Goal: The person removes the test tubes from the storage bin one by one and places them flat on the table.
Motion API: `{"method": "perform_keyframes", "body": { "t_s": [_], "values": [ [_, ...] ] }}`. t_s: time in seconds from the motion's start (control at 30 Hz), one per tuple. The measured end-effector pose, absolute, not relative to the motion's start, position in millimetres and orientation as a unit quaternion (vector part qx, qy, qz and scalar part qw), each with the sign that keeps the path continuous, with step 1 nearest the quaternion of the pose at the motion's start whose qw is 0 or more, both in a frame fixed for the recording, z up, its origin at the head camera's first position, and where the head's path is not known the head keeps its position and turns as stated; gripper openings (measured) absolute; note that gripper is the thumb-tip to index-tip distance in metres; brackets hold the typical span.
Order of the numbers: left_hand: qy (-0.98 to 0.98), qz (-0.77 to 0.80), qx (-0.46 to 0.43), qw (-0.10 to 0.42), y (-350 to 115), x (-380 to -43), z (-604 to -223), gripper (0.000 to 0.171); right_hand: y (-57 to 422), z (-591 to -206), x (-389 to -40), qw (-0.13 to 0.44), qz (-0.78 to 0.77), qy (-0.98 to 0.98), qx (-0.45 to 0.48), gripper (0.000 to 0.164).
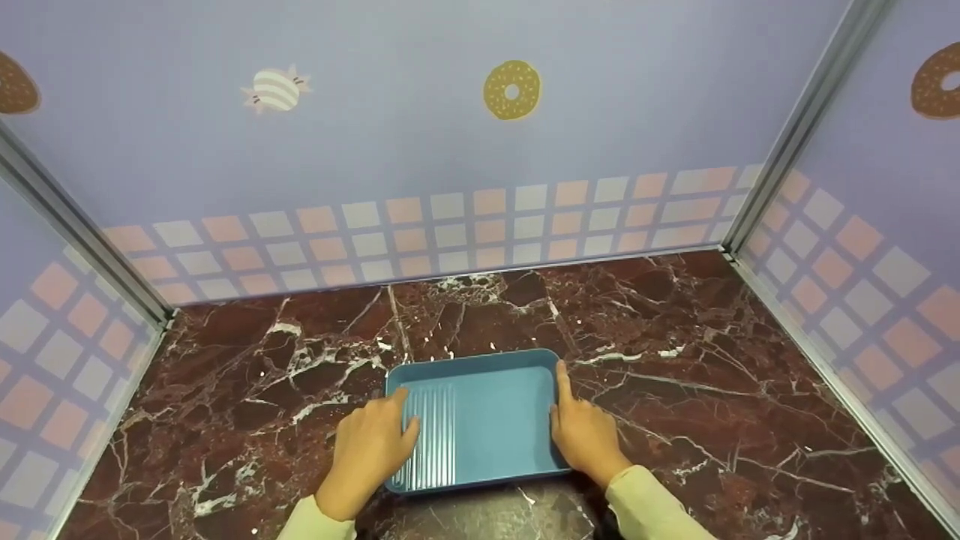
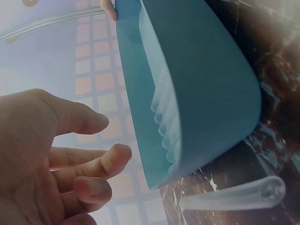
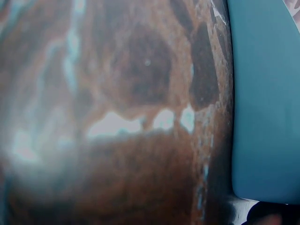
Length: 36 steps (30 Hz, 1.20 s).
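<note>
A shallow blue tray (image 1: 502, 420) with rounded corners rests on the marble-patterned table. Along its left end, several translucent tubes (image 1: 431, 442) lie side by side. My right hand (image 1: 589, 435) holds the tray's right wall, thumb inside and index finger along the rim. Over the left rim is my left hand (image 1: 367, 446); the left wrist view shows its fingers loosely bent, apart from the tray with nothing between them. A single translucent tube (image 2: 234, 194) lies on the table beside the tray in that view. Only the tray's outer wall (image 3: 265, 103) fills the right wrist view's edge.
The dark red marble table (image 1: 712, 390) has white veins. A lilac back wall (image 1: 390, 135) with pink and white squares rises behind it. Side panels (image 1: 862, 225) with metal corner strips stand at left and right.
</note>
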State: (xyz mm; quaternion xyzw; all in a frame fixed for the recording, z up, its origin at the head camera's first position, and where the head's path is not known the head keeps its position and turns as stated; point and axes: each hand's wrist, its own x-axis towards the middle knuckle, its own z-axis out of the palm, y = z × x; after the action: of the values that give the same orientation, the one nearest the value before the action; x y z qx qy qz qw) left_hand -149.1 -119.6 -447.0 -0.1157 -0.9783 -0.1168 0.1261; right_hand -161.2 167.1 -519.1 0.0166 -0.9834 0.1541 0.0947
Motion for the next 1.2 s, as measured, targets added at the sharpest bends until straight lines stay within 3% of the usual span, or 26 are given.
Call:
{"method": "perform_keyframes", "body": {
  "t_s": [1.2],
  "values": [
    [-0.976, -0.117, -0.128, 0.128, -100, -153, -449, 0.031, 166, -519, -160, 0.101, 0.153, -0.983, 0.019, 0.066]
  ]
}}
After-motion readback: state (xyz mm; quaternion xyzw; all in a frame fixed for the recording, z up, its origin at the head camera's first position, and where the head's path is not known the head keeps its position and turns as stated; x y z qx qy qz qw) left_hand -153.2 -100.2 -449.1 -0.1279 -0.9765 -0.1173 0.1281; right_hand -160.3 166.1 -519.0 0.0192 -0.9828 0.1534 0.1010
